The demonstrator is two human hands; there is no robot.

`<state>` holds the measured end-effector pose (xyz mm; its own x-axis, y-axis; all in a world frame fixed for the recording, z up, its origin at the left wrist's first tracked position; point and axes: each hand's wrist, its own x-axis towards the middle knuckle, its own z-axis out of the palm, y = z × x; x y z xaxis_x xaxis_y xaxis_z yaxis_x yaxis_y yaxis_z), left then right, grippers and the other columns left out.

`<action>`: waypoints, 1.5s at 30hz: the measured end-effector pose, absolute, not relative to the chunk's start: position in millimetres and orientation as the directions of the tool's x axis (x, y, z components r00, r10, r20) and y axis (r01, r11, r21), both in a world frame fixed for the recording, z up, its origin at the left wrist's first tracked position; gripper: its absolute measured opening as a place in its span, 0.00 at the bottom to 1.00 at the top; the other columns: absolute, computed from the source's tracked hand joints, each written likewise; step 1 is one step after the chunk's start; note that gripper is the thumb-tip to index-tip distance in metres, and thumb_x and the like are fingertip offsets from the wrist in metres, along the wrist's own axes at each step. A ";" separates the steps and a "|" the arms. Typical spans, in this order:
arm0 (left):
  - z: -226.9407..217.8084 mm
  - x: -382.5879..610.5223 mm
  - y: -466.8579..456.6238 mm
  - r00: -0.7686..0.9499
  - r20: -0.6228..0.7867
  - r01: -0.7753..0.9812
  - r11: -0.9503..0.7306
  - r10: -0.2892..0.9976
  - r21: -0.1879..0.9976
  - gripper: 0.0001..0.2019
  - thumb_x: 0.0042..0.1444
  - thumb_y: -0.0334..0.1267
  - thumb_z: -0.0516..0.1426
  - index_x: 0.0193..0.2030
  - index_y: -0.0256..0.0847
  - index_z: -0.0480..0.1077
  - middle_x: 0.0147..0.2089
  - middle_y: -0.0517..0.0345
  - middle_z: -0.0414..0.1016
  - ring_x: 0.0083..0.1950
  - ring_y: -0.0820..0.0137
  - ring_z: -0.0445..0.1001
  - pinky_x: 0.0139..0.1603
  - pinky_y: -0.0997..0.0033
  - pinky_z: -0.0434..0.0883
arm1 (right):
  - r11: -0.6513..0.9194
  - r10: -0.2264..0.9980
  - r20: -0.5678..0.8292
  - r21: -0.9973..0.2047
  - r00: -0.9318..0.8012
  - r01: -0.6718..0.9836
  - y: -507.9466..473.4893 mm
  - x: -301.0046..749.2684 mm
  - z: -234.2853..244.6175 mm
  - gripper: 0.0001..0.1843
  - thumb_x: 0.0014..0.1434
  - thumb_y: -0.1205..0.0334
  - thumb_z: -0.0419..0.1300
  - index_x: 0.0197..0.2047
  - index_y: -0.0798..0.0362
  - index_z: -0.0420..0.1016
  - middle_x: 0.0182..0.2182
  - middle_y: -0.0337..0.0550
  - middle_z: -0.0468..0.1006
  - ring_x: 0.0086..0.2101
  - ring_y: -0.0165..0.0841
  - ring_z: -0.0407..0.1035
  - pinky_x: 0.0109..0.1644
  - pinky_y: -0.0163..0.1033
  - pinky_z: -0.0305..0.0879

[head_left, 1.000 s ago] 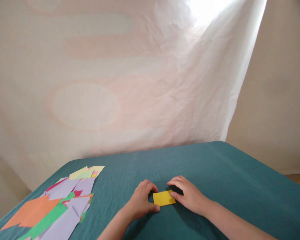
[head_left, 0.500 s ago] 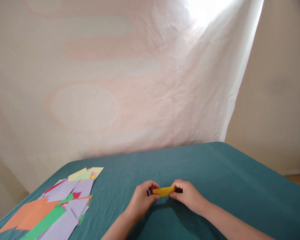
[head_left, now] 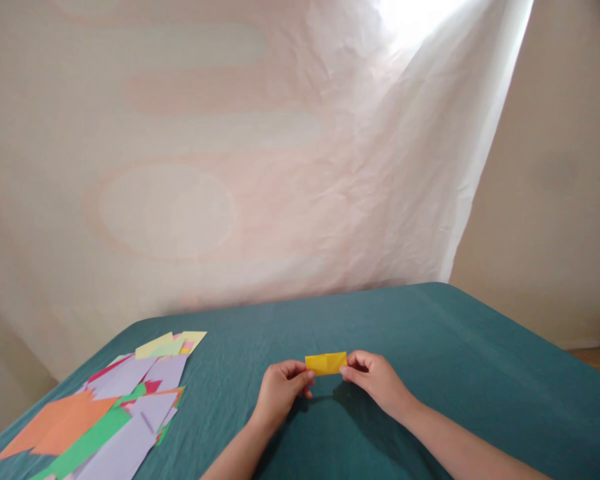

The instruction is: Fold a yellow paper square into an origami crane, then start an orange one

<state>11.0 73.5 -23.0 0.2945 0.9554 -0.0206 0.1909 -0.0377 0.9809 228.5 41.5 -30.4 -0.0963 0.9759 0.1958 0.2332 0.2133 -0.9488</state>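
Observation:
Between my hands, raised above the table, is a small yellow strip of folded paper [head_left: 326, 364] with a crease near its middle. Thumb and fingers of my left hand [head_left: 281, 388] pinch its left end. At the right end, my right hand [head_left: 375, 380] pinches the paper between thumb and forefinger. The paper's broad face is turned toward me, and its back side is hidden.
A green-blue cloth covers the table [head_left: 410, 333]. On its left side lies a loose spread of coloured paper sheets [head_left: 123, 380] in lilac, orange, green, pink and pale yellow. A pale hanging sheet [head_left: 280, 167] stands behind the table.
Both hands have risen slightly with the yellow paper. Its face has turned more toward me, and the dark parts seen at both ends before no longer show.

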 end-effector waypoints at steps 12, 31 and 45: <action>-21.2 12.1 72.0 0.279 0.010 0.199 -0.068 0.960 0.978 0.12 0.48 0.45 0.60 0.26 0.35 0.71 0.22 0.59 0.74 0.22 0.73 0.70 0.27 0.76 0.65 | 0.223 0.975 0.212 -0.946 -0.073 0.235 38.6 226.6 -25.4 0.13 0.55 0.53 0.59 0.28 0.55 0.72 0.25 0.39 0.74 0.28 0.32 0.68 0.34 0.33 0.61; -15.8 18.4 67.1 0.296 0.035 0.289 -0.124 0.955 0.949 0.10 0.48 0.42 0.58 0.28 0.35 0.72 0.19 0.62 0.70 0.21 0.74 0.66 0.26 0.77 0.61 | 0.232 0.972 0.218 -0.942 -0.084 0.242 37.3 223.3 -25.0 0.12 0.55 0.54 0.59 0.30 0.55 0.72 0.24 0.37 0.73 0.27 0.31 0.66 0.33 0.33 0.60; -19.7 17.3 67.5 0.273 0.087 0.409 -0.197 0.958 0.891 0.10 0.50 0.42 0.57 0.30 0.37 0.73 0.21 0.62 0.70 0.23 0.72 0.67 0.27 0.75 0.62 | 0.524 0.815 0.576 -0.680 -0.070 0.513 35.4 224.2 -22.4 0.13 0.53 0.62 0.62 0.44 0.48 0.73 0.47 0.46 0.70 0.49 0.39 0.63 0.52 0.43 0.61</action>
<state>17.3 67.5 -19.7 0.2733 0.9580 0.0866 0.4089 -0.1972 0.8910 224.2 35.4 -22.4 -0.0703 0.8147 0.5756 0.5128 0.5245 -0.6797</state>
